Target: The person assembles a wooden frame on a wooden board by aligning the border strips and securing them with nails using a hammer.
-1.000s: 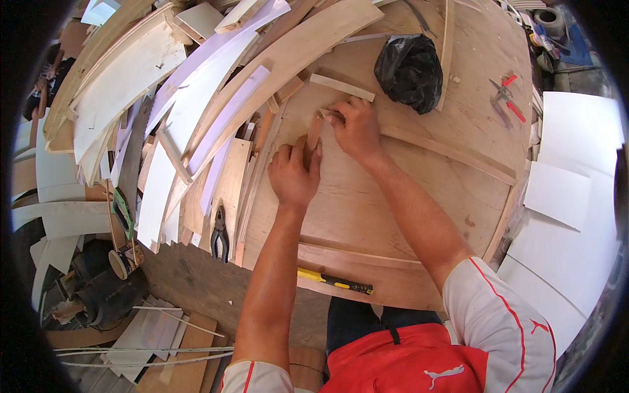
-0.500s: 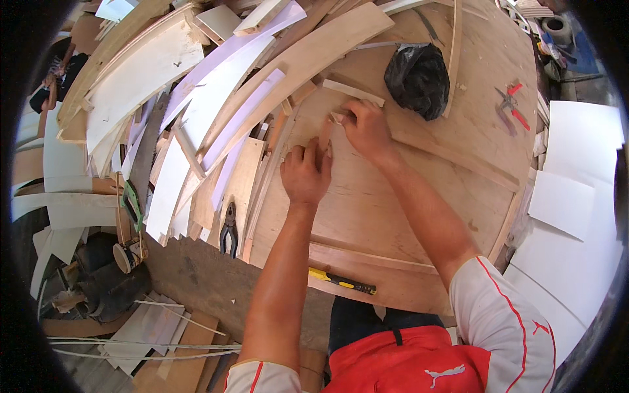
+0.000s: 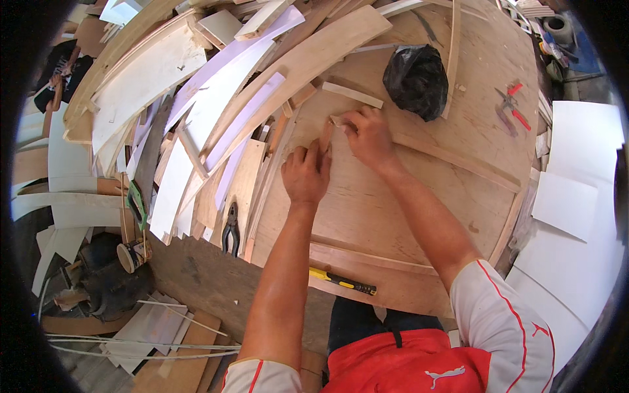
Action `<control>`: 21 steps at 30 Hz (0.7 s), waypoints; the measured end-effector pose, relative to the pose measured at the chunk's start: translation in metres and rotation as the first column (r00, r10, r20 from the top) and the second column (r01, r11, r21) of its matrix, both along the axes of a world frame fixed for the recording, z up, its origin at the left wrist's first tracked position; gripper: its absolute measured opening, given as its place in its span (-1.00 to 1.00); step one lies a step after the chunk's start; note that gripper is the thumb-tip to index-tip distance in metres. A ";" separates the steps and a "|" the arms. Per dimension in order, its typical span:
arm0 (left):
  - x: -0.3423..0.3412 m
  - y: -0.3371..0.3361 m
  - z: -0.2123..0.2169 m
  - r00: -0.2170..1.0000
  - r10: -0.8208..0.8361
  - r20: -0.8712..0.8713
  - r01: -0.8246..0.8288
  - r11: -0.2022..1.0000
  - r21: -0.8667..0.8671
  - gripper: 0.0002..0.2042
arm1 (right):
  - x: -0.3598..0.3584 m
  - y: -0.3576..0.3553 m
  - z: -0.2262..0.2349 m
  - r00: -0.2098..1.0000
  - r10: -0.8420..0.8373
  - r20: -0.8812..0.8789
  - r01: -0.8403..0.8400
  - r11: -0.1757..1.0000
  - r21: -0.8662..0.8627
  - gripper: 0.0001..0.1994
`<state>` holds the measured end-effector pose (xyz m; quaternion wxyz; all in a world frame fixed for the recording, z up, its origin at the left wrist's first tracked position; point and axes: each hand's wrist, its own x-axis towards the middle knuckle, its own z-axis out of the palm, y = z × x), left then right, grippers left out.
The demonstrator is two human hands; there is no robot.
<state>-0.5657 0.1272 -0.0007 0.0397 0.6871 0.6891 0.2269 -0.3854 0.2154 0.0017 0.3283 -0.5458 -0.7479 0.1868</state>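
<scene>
**Close finger work at 1 short wooden strip (image 3: 325, 136)**

The step in hand appears to be careful positioning of the wooden strip, which sits between 2 hands over the plywood panel (image 3: 386, 216); whether it touches the panel, I cannot tell. The left hand (image 3: 305, 175) has its fingers curled in, with the thumb against the strip's near end. The right hand (image 3: 368, 136) has its fingertips pinched together at the far end, apparently on a small pale piece (image 3: 336, 121), perhaps part of the strip. The next move seems to call for a steady left hold and fine right-finger control. 1 pale batten (image 3: 352, 95) lies just beyond the right hand.
</scene>
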 end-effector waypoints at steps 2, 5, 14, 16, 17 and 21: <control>0.000 0.000 -0.001 1.000 0.000 -0.018 0.000 1.000 -0.003 -0.59 | -0.002 -0.001 -0.003 1.000 -0.021 -0.006 0.021 1.000 0.006 -0.77; -0.001 0.001 -0.001 1.000 -0.008 -0.028 0.008 1.000 0.002 -0.62 | -0.005 -0.001 -0.004 0.999 -0.048 -0.017 0.048 0.999 -0.007 -0.79; -0.002 0.002 0.001 0.999 -0.047 0.027 0.048 0.999 -0.019 -0.61 | -0.006 -0.002 -0.001 0.999 -0.051 0.005 0.051 0.999 0.016 -0.78; -0.002 0.001 0.002 0.999 -0.048 0.024 0.049 0.999 -0.023 -0.61 | -0.006 -0.003 0.002 0.999 -0.053 -0.003 0.053 0.998 0.034 -0.73; -0.002 0.001 0.002 0.998 -0.051 0.029 0.052 0.998 -0.019 -0.61 | -0.005 -0.003 0.003 0.999 -0.047 0.012 0.047 0.999 0.015 -0.73; -0.004 0.000 0.002 0.998 -0.055 0.034 0.057 0.998 -0.040 -0.62 | -0.007 -0.006 0.004 0.997 -0.062 0.045 0.062 0.998 0.000 -0.74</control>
